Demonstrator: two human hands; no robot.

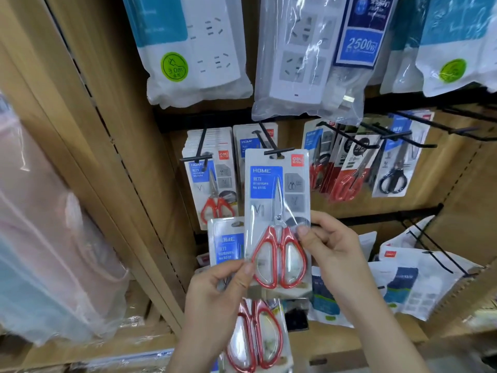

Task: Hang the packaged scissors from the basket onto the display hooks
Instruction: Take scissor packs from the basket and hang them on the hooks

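"HOME" on scissors pack (277,200), "2500w" on power-strip package (309,57)

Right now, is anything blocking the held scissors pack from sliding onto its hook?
Nothing visible does. The pack, pinched by the left hand and right hand, has its hang hole at the hook tip; the hung packs sit farther back.
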